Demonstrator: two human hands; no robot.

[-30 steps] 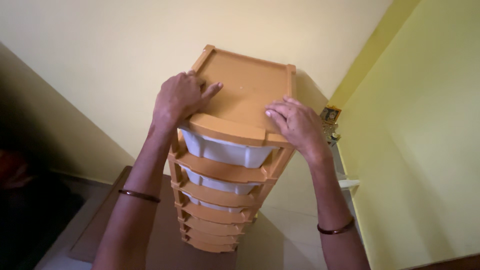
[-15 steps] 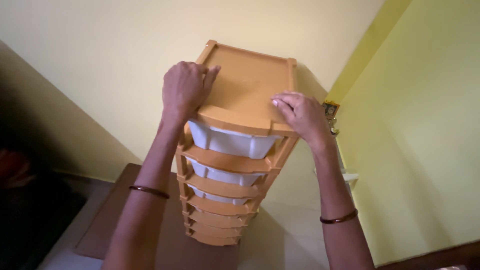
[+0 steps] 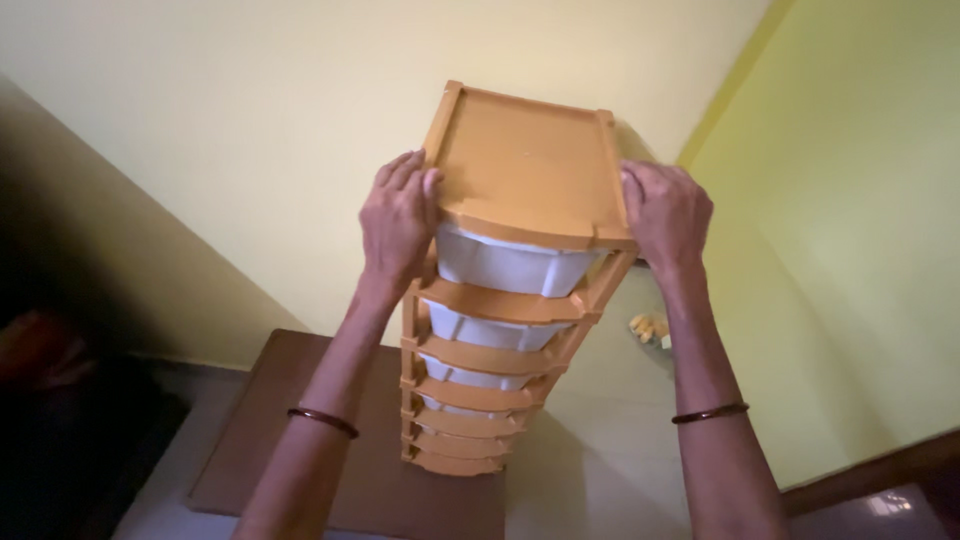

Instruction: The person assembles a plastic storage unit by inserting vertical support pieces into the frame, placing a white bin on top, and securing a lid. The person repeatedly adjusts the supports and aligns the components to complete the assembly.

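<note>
the orange drawer tower (image 3: pixel 500 300) stands upright on a brown mat (image 3: pixel 300 440) near the yellow wall corner, long axis vertical, white drawer fronts facing the camera. the left hand (image 3: pixel 398 225) and right hand (image 3: pixel 668 215) clasp the top's side edges — open floor lies in front. its base looks small and dim — lowest drawers hard to make out.

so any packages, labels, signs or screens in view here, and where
None that can be made out.
The left hand and right hand grip the top of a tall orange drawer tower with white drawers; its surfaces look plain.
A small yellowish thing by the wall is too blurred to tell.
</note>
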